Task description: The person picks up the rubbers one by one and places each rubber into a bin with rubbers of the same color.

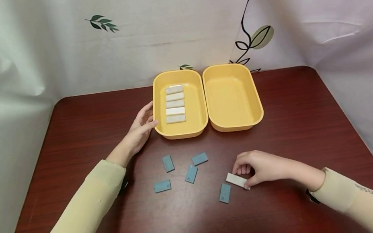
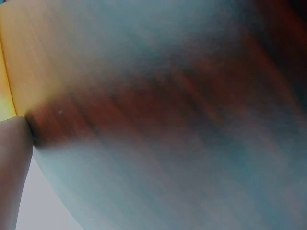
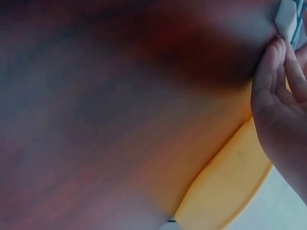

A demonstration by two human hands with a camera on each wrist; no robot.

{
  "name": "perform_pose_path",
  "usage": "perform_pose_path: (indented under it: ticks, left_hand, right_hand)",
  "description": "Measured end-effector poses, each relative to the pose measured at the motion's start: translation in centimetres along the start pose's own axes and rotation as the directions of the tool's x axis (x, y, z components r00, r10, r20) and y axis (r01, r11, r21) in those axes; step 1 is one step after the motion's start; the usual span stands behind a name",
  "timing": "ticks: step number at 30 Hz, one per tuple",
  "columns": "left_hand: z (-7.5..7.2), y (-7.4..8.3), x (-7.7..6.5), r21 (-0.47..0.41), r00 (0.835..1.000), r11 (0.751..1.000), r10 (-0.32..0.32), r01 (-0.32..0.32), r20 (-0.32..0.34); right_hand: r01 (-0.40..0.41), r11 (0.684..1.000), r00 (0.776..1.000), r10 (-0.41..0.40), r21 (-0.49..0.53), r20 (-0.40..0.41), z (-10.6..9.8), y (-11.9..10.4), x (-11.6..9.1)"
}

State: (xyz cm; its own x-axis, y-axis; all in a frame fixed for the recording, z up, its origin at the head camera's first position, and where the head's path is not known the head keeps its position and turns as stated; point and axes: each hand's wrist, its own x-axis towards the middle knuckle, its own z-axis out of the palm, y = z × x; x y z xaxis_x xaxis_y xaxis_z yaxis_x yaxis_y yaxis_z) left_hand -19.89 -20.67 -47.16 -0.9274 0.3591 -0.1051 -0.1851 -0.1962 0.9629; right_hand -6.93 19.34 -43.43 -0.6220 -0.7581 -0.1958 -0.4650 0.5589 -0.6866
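Note:
My left hand (image 1: 138, 130) touches the left outer side of the left yellow tray (image 1: 200, 127), its thumb at the rim near the front corner. One digit (image 2: 12, 153) meets the yellow wall in the left wrist view. Several white rectangular tiles (image 1: 175, 104) lie in a column inside this tray. Low over the table's right half, my right hand (image 1: 264, 166) pinches another white tile (image 1: 236, 180) between thumb and fingers. That tile (image 3: 287, 20) shows past the fingertips in the right wrist view. A blue tile (image 1: 225, 193) lies close beside it.
Several more blue tiles (image 1: 191, 174) are scattered over the dark red wooden table (image 1: 175, 228) before the trays. A second yellow tray (image 1: 232, 97), with nothing in it, stands against the right side of the first. Patterned cloth (image 1: 157, 27) hangs behind the table.

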Motion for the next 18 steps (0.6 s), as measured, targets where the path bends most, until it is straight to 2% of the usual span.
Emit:
perform_pose_path:
  ticks: [8, 18]
  left_hand:
    - [0.0, 0.2, -0.2, 0.001, 1.0, 1.0, -0.004, 0.004, 0.004]
    - [0.1, 0.2, -0.2, 0.005, 1.0, 1.0, 0.002, -0.002, 0.009]
  right_hand:
    - [-0.012, 0.998, 0.998, 0.007, -0.066, -0.061, 1.0, -0.2, 0.0]
    - [-0.037, 0.996, 0.995, 0.029, -0.078, -0.098, 1.2, -0.3, 0.1]
